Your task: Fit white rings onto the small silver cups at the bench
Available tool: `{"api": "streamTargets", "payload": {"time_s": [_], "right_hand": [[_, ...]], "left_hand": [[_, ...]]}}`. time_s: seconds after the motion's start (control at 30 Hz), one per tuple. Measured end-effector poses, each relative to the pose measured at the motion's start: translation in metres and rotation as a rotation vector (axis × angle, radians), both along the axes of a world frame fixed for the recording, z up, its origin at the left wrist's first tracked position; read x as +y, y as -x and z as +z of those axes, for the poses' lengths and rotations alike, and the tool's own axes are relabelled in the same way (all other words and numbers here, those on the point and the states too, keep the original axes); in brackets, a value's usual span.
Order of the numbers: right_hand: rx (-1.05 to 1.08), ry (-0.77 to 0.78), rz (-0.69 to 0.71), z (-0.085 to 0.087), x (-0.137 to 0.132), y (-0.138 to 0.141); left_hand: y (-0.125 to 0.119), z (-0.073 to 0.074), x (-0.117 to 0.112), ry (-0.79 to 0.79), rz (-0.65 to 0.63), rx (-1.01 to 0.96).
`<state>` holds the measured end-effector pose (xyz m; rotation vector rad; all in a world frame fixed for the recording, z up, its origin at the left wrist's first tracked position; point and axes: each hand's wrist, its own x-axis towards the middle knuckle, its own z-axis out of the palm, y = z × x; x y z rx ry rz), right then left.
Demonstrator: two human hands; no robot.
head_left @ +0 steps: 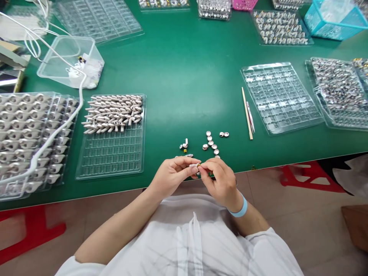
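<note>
Stretching wide, the table (178, 88) has the left hand (171, 173) and right hand (220, 179) meeting at its six o'clock edge; left fingers pinch a white part (193, 165), long axis roughly nine-to-three, while right fingers seemingly grip the yellow bit (198, 164) at its three o'clock end.

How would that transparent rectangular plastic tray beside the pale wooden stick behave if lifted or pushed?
The tray probably feels light, since its plastic looks thin. Being broad and shallow, it may flex. Pushed, it might slide on the smooth green tabletop.
</note>
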<state>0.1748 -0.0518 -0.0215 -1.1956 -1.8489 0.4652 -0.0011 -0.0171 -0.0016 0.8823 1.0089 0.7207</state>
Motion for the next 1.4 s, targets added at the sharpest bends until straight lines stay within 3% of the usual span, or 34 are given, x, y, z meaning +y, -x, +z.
{"api": "streamTargets", "payload": {"time_s": [0.27,0.53,0.93,1.27,1.4], "right_hand": [[0.126,0.153,-0.092,0.001,-0.003,0.008],[0.101,0.087,-0.089,-0.002,-0.001,0.010],[0.085,-0.028,-0.029,-0.010,0.000,0.010],[0.128,0.046,-0.143,-0.005,-0.001,0.017],[0.181,0.025,-0.117,-0.006,0.002,0.015]], "left_hand": [[-0.003,-0.005,-0.005,-0.043,0.097,0.064],[-0.002,-0.007,-0.010,-0.145,0.108,0.137],[0.001,0.002,-0.005,-0.259,0.026,0.179],[-0.007,-0.011,-0.015,-0.459,0.205,0.335],[-0.006,-0.010,-0.015,-0.467,0.190,0.304]]}}
